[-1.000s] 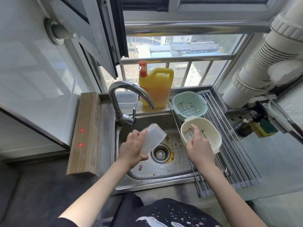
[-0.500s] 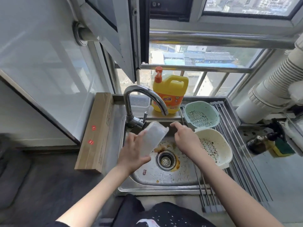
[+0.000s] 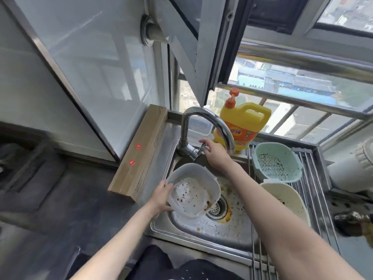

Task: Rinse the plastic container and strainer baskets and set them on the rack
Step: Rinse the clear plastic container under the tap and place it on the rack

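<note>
My left hand (image 3: 162, 196) grips the rim of a clear plastic container (image 3: 194, 190), held over the steel sink (image 3: 203, 231) with its soiled inside facing up. My right hand (image 3: 215, 151) reaches behind the curved tap (image 3: 203, 118) and its fingers are on the tap's lever (image 3: 202, 147). No water is seen running. A pale green strainer basket (image 3: 277, 161) and a cream strainer basket (image 3: 286, 201) sit on the metal roll-up rack (image 3: 316, 178) at the sink's right. Both baskets show brown specks.
A yellow detergent jug (image 3: 242, 124) stands behind the tap, with a clear tub (image 3: 198, 126) beside it. A long cardboard box (image 3: 141, 150) lies along the sink's left edge. An open window frame hangs above. A white ribbed pipe (image 3: 363, 156) is at the right.
My right hand left the cream basket and moved back to the tap lever. My left hand turned the container from tilted on edge to open side up, lower in the sink.
</note>
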A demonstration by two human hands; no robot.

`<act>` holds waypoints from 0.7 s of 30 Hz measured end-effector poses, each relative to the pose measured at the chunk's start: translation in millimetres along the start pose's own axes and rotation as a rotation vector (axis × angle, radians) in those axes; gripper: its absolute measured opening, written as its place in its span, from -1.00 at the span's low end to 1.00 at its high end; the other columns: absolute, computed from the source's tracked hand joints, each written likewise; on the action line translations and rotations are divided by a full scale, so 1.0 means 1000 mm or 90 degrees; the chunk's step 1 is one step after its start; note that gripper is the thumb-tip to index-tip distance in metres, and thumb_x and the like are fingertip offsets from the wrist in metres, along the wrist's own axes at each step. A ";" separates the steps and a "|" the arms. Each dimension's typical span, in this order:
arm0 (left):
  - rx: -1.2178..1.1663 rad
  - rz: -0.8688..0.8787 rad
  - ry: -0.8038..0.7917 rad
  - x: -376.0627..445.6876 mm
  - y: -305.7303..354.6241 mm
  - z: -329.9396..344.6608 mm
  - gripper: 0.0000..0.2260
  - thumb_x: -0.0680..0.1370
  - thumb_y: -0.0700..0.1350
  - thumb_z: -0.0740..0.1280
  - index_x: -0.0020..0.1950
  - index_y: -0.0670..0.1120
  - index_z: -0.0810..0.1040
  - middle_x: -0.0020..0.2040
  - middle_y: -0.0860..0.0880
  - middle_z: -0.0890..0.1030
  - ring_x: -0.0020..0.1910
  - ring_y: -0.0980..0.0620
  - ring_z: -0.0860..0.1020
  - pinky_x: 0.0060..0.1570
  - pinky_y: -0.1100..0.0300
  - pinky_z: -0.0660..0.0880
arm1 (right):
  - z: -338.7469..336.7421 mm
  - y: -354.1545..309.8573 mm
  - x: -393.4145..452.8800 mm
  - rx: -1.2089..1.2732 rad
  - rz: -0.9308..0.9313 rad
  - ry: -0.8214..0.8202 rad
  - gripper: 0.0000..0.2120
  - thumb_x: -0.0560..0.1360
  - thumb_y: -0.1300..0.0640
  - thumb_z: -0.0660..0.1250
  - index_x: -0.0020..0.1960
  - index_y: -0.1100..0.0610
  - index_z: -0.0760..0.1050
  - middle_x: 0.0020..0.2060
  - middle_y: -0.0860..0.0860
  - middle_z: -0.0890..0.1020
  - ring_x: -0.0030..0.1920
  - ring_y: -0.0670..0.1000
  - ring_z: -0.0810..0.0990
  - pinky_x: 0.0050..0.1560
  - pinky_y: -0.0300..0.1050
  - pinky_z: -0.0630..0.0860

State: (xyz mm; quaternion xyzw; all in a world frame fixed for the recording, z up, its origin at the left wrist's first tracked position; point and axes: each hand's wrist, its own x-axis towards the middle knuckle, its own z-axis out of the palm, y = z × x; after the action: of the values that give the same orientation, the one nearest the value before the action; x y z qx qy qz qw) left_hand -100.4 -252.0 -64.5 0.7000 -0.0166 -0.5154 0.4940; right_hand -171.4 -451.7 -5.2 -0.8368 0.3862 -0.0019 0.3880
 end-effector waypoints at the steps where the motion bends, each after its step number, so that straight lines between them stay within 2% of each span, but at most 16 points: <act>1: 0.006 -0.001 -0.005 0.001 -0.002 0.000 -0.79 0.64 -0.08 0.11 0.25 -0.03 0.39 0.28 -0.11 0.45 0.22 -0.14 0.47 0.01 -0.19 0.56 | 0.002 0.000 0.003 -0.008 -0.007 0.022 -0.74 0.63 0.13 0.14 0.26 0.13 0.46 0.09 0.11 0.57 0.13 0.11 0.54 0.04 -0.07 0.43; 3: 0.022 0.012 -0.022 0.003 -0.006 0.001 -0.73 0.66 -0.01 0.07 0.32 -0.05 0.33 0.33 -0.05 0.38 0.32 -0.11 0.37 -0.05 -0.12 0.56 | 0.004 0.002 0.006 -0.013 -0.026 0.066 -0.82 0.61 0.12 0.19 0.09 0.18 0.50 -0.13 0.05 0.55 -0.07 0.09 0.54 -0.13 -0.12 0.38; 5: 0.045 0.016 -0.031 0.008 -0.008 0.001 -0.70 0.66 0.03 0.04 0.34 -0.03 0.30 0.33 -0.04 0.36 0.33 -0.10 0.36 -0.14 -0.05 0.58 | 0.006 0.006 0.008 -0.019 -0.039 0.086 -0.85 0.60 0.14 0.21 0.01 0.21 0.49 -0.20 0.06 0.54 -0.18 0.05 0.49 -0.18 -0.11 0.37; 8: 0.085 0.020 -0.035 0.016 -0.008 0.003 -0.65 0.65 0.06 0.03 0.41 -0.01 0.27 0.38 -0.02 0.33 0.36 -0.13 0.35 -0.25 -0.01 0.62 | 0.004 0.013 0.009 -0.028 -0.059 0.089 -0.87 0.58 0.16 0.24 -0.02 0.22 0.49 -0.18 0.11 0.59 -0.20 0.05 0.51 -0.15 -0.07 0.46; 10: 0.095 0.022 -0.040 0.017 -0.006 0.006 -0.68 0.65 0.04 0.04 0.38 0.00 0.29 0.40 -0.06 0.33 0.34 -0.12 0.37 -0.32 0.07 0.63 | 0.003 0.018 0.010 -0.020 -0.069 0.088 -0.88 0.57 0.14 0.26 -0.05 0.19 0.49 -0.17 0.11 0.61 -0.17 0.07 0.56 -0.11 -0.01 0.53; 12: 0.107 0.025 -0.043 0.018 -0.003 0.010 -0.69 0.66 0.01 0.03 0.38 -0.01 0.28 0.40 -0.07 0.33 0.31 -0.12 0.39 -0.37 0.13 0.61 | 0.003 0.021 0.009 -0.022 -0.074 0.089 -0.88 0.57 0.13 0.26 -0.07 0.18 0.47 -0.19 0.13 0.61 -0.17 0.10 0.57 -0.13 0.00 0.53; 15: 0.113 0.030 -0.057 0.020 0.000 0.014 -0.69 0.66 -0.04 0.04 0.40 -0.01 0.26 0.39 -0.03 0.31 0.35 -0.14 0.36 -0.36 0.11 0.63 | 0.004 0.024 0.006 -0.019 -0.078 0.090 -0.86 0.57 0.11 0.25 -0.09 0.17 0.44 -0.23 0.14 0.60 -0.18 0.13 0.58 -0.16 0.01 0.53; 18: 0.135 0.041 -0.071 0.018 0.003 0.017 -0.80 0.67 -0.08 0.03 0.26 0.02 0.30 0.26 -0.01 0.36 0.16 -0.02 0.45 -0.30 0.04 0.65 | 0.006 0.028 0.001 -0.028 -0.074 0.080 -0.85 0.57 0.08 0.23 -0.10 0.14 0.41 -0.24 0.12 0.59 -0.20 0.13 0.58 -0.19 0.04 0.54; 20: 0.140 0.047 -0.075 0.019 0.005 0.020 -0.81 0.67 -0.10 0.02 0.26 0.00 0.29 0.18 0.00 0.37 0.02 0.08 0.46 -0.26 0.04 0.65 | 0.008 0.031 -0.003 -0.039 -0.074 0.086 -0.86 0.58 0.07 0.22 -0.09 0.13 0.40 -0.25 0.10 0.58 -0.22 0.11 0.57 -0.19 0.08 0.55; 21: 0.138 0.047 -0.074 0.020 0.005 0.020 -0.79 0.67 -0.11 0.01 0.28 -0.01 0.29 0.17 0.00 0.37 0.01 0.08 0.46 -0.25 0.04 0.65 | 0.008 0.030 -0.004 -0.045 -0.075 0.090 -0.86 0.58 0.07 0.22 -0.09 0.13 0.41 -0.25 0.09 0.58 -0.22 0.10 0.57 -0.19 0.08 0.55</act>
State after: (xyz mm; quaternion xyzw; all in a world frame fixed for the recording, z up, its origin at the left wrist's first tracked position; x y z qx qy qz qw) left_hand -103.2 -279.4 -74.6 0.7171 -0.1266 -0.5317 0.4324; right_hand -191.6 -455.9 -29.4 -0.8690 0.3626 -0.0704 0.3293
